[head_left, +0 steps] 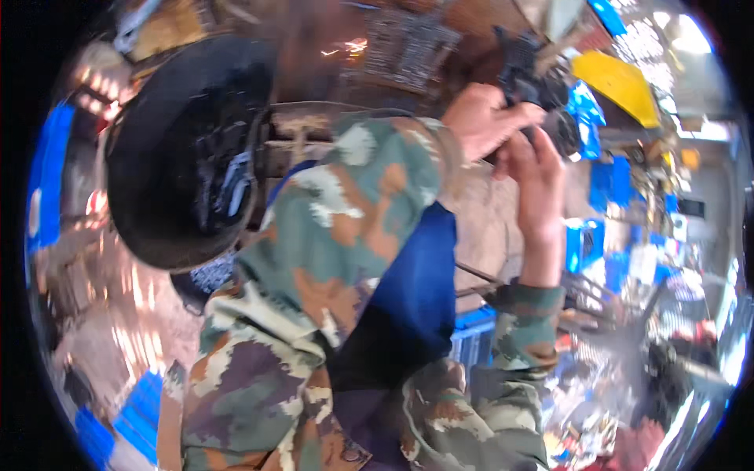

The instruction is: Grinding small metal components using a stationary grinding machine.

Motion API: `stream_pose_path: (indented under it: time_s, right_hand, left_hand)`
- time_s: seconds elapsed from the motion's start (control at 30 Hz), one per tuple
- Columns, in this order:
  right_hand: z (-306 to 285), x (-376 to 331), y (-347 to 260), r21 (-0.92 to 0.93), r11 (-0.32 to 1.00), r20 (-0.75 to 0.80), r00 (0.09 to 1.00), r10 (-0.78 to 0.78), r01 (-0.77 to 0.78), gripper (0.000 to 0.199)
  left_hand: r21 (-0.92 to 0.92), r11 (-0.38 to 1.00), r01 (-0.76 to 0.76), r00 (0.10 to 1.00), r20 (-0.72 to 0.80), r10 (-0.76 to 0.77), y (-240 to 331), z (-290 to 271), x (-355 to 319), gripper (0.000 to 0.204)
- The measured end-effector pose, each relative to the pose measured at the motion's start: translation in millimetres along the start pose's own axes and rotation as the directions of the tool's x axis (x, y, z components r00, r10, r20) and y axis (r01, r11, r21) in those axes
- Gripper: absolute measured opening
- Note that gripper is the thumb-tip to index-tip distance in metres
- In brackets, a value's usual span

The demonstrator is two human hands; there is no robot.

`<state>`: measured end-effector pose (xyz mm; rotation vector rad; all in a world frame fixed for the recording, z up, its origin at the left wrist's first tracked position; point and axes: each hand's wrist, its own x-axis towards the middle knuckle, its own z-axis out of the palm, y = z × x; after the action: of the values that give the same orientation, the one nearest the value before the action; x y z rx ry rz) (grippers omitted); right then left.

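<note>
My left hand (483,124) reaches across from the left in a camouflage sleeve, closed against a black, machine-like object (522,69) with rounded dark parts. The picture is smeared, so its exact kind does not show. Just below, my right hand (538,169) comes up with its fingers curled together near the same object and touching the left hand. What its fingers grip is hidden. Behind my left hand lies a grey, rough metal piece (408,49) on a brown surface.
On the left stands a large black round pan (141,173) with shiny bits in it. Orange sparks or glints (345,49) show at the top. A yellow panel (616,85) and several blue containers (609,182) are at the right. Mixed scrap (589,400) lies at lower right.
</note>
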<state>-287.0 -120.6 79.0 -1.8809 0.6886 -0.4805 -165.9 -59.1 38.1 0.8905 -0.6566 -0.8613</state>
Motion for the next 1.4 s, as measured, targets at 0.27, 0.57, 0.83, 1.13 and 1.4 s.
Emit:
stream_pose_path:
  time_s: [0.27,0.57,0.83,1.13,1.4]
  right_hand:
    - [-8,-14,2,-0.177,0.984,-0.124,0.991,-0.051,0.029,0.026]
    - [-55,-96,20,0.269,0.954,-0.208,0.959,0.193,-0.134,0.025]
    - [-201,-296,30,0.152,0.856,-0.458,0.732,0.504,-0.494,0.026]
    - [-285,-551,61,-0.003,0.353,-0.554,0.296,0.778,-0.936,0.030]
    - [-284,-633,155,-0.273,-0.008,-0.471,0.127,0.873,-0.962,0.038]
  left_hand:
    - [0.105,0.988,0.111,0.986,0.109,-0.122,-8,15,3,0.030]
    - [0.362,0.932,-0.021,0.859,0.484,-0.169,-48,17,6,0.045]
    - [0.442,0.888,0.129,0.923,0.274,-0.271,-21,-3,13,0.053]
    - [0.599,0.793,0.116,0.960,0.139,-0.245,-39,-53,42,0.053]
    - [0.595,0.774,0.215,0.936,0.100,-0.337,-60,-75,57,0.053]
